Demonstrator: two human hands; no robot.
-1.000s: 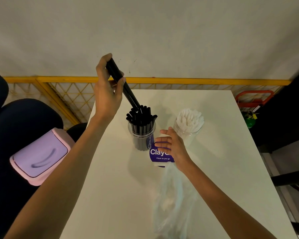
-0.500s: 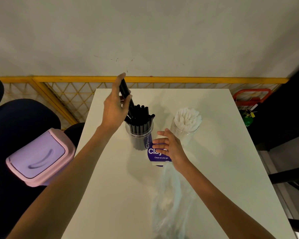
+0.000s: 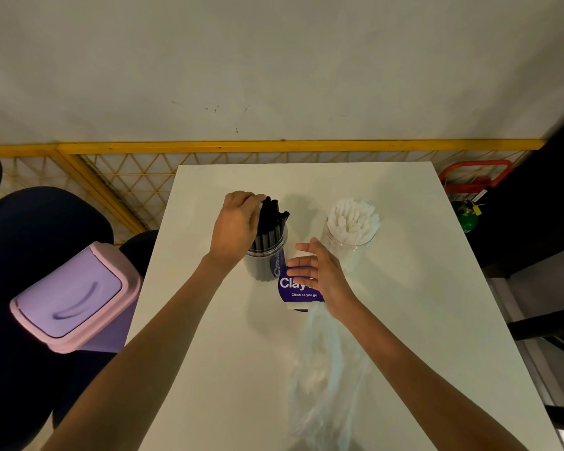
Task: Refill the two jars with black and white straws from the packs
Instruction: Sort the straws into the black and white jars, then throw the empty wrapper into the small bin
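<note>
Gripping black straws (image 3: 273, 220) by the tops with curled left hand (image 3: 237, 223), down in their jar (image 3: 263, 265). Holding right hand (image 3: 323, 275) flat, fingers straight, above the pack (image 3: 294, 293) on the table (image 3: 404, 288); contact impossible to tell.

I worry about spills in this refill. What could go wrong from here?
1. The left hand curls over the black straws atop the tall clear plastic jar, while the open right hand grips nothing; a push might tip the unsteadied jar.
2. That jar looks packed, so straws may bend or spring out.
3. The clear jar of white straws stands close to the right hand and could be knocked.
</note>
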